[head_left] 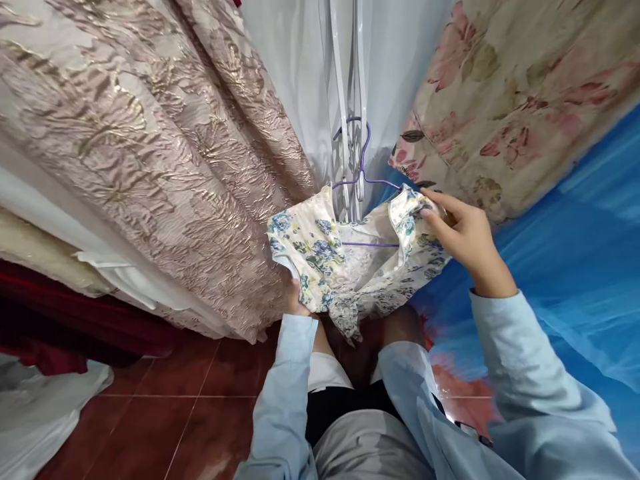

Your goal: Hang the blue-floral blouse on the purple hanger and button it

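Observation:
A white floral garment [320,257] with blue flowers hangs in front of me on a purple wire hanger [368,175]. The hanger's hook rises beside two upright white bars, and its lower bar shows through the open neckline. At the garment's right shoulder, my right hand [465,233] pinches the fabric between thumb and fingers. My left hand [297,300] is at the lower left side, by the armhole; most of its fingers are hidden behind the cloth.
Pink-and-gold embossed fabric [150,153] hangs on the left, and cream floral cloth [515,100] at the upper right. Blue sheer fabric [565,273] spreads down the right side. White cloth [45,413] lies at lower left on the red tiled floor [165,420].

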`<state>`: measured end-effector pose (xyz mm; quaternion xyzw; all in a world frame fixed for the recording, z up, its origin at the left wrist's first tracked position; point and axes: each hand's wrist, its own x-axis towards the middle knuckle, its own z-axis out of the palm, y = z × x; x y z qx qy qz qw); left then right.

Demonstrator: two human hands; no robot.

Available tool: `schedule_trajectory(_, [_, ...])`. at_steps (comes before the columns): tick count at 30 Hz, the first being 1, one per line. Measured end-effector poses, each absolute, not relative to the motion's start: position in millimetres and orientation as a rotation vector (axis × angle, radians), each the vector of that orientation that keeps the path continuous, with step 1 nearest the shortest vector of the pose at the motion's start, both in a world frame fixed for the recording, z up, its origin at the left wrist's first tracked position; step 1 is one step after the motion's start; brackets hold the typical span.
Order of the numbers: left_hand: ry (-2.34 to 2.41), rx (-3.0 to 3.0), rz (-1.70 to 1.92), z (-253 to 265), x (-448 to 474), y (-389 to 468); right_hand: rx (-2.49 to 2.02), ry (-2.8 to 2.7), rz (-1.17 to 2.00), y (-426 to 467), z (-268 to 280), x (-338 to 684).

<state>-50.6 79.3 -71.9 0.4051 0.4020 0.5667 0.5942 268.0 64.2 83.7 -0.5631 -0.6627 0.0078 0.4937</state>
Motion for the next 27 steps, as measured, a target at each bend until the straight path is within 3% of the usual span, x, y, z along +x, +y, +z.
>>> schedule_trajectory(5, [1.056,0.749,1.386,-110,-40,57,-1.277,-0.928,-0.346,21,-8,213])
schedule_trajectory(6, [1.072,0.738,1.428,-114,-37,53,-1.298,-0.832,-0.264,12,-35,197])
schedule_trajectory(11, [1.134,0.827,1.506,-116,-30,48,-1.377,-1.143,0.815,-5,-133,131])
schedule_trajectory(13, [1.160,0.857,1.489,-114,-32,47,-1.385,-1.198,0.928,1,-141,121])
schedule_trajectory(27, [0.974,0.644,1.488,-109,-13,40,-1.427,-1.233,0.798,6,-150,109])
